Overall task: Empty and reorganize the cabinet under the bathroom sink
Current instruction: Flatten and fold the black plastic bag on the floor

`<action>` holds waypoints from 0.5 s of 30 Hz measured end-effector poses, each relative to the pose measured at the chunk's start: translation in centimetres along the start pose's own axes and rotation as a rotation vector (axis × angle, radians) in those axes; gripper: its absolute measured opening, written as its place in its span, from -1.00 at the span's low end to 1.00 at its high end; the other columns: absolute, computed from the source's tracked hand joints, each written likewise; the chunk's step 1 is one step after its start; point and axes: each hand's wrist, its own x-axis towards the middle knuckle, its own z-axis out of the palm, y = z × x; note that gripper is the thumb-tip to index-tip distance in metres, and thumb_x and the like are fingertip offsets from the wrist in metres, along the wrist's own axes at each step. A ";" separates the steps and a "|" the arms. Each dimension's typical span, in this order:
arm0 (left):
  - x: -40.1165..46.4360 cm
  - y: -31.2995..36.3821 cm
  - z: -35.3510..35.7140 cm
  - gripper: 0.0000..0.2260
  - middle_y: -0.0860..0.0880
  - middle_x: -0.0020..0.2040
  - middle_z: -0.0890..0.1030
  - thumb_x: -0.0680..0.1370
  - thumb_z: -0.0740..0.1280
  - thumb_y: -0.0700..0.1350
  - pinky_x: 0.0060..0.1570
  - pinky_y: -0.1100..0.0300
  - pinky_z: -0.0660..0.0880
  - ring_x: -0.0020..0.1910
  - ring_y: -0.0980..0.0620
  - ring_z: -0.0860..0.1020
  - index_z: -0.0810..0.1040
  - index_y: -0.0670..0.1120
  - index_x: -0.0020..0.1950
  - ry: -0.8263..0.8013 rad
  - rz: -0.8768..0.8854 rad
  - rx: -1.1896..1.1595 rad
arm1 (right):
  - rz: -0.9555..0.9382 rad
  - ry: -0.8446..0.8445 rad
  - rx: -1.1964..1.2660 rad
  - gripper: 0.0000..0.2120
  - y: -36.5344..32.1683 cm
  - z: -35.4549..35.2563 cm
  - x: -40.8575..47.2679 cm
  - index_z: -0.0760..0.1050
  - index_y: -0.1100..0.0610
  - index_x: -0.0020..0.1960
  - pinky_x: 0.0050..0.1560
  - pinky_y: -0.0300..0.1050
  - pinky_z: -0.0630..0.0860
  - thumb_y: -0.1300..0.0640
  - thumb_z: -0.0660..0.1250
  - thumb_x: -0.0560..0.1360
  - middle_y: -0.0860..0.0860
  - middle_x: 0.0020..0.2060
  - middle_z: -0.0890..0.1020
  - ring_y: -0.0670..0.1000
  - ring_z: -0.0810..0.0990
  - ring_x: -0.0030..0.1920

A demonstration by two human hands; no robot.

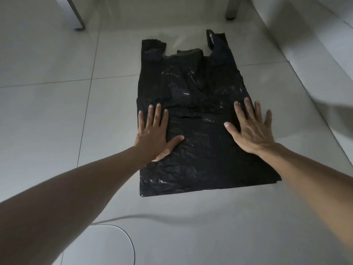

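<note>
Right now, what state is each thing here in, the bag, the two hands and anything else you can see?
black plastic bag: spread flat on the floor, handles pointing away, creased.
left hand: fingers straight, palm pressing on the bag's left edge.
right hand: fingers spread, pressing flat on the bag's right side.
white cable: lying loose in a curve on the floor tiles.

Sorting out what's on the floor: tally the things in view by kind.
Black plastic bag: 1
Metal legs: 2
White cord: 1
Hands pressing the bag, left hand and right hand: 2
Total: 6
</note>
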 end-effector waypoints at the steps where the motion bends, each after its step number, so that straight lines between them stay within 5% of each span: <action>1: 0.1 0.2 0.0 -0.13 -0.16 0.58 -0.20 0.45 -0.28 0.47 0.48 -0.23 -0.19 0.55 -0.19 -0.23 -0.18 -0.10 0.58 0.020 0.028 0.002 | -0.019 0.020 -0.002 -0.24 -0.3 0.0 -0.2 -0.28 -0.10 0.57 0.48 0.29 -0.21 -0.43 -0.28 0.49 0.00 0.57 -0.25 0.14 -0.25 0.56; 7: 0.3 -0.1 0.7 -0.19 -0.06 0.58 -0.25 0.45 -0.31 0.46 0.49 -0.23 -0.16 0.55 -0.12 -0.25 -0.25 0.02 0.57 -0.093 0.109 0.008 | -0.043 -0.035 -0.008 -0.26 -0.3 1.3 -1.2 -0.26 -0.17 0.57 0.50 0.32 -0.12 -0.45 -0.34 0.46 -0.02 0.58 -0.19 0.11 -0.19 0.57; 15: -5.1 4.7 1.3 -0.32 -0.11 0.59 -0.19 0.55 -0.19 0.30 0.49 -0.21 -0.14 0.56 -0.13 -0.22 -0.15 -0.02 0.59 0.009 0.178 -0.053 | -0.234 0.112 0.026 -0.35 -4.0 1.1 -6.8 0.03 -0.05 0.58 0.48 0.37 -0.01 -0.30 -0.10 0.57 0.09 0.58 0.03 0.21 0.02 0.56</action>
